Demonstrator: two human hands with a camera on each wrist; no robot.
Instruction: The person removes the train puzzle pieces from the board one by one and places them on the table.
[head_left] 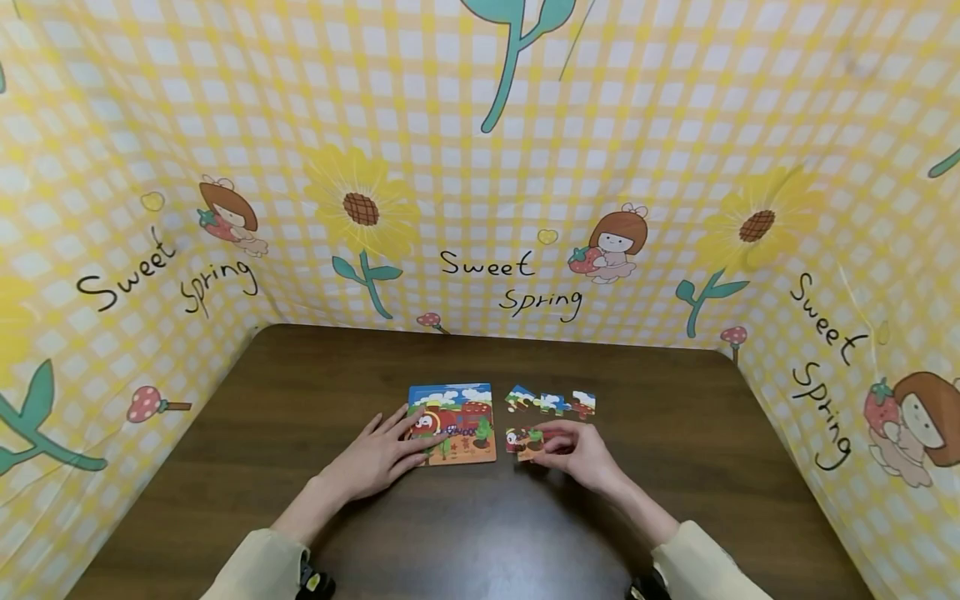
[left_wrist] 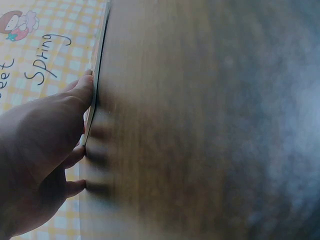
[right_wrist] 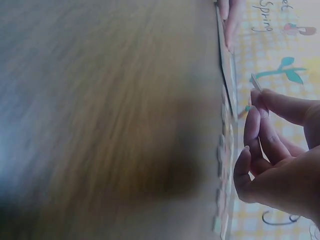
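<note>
A small jigsaw puzzle (head_left: 476, 404) with a red cartoon picture, blue sky and orange ground lies flat on the table. My left hand (head_left: 381, 457) rests on its left part with fingers spread out, covering some of the picture. In the left wrist view those fingers lie along the thin edge of the puzzle board (left_wrist: 102, 47). To the right of the board, my right hand (head_left: 581, 454) pinches a puzzle piece (head_left: 533, 442) between thumb and fingertips. Seen edge-on in the right wrist view, the held piece (right_wrist: 256, 81) is raised above the table.
Several loose puzzle pieces (head_left: 552, 404) lie behind my right hand, to the right of the board. The brown wooden table (head_left: 360, 367) is walled in at the back and sides by a yellow checked cloth (head_left: 480, 208).
</note>
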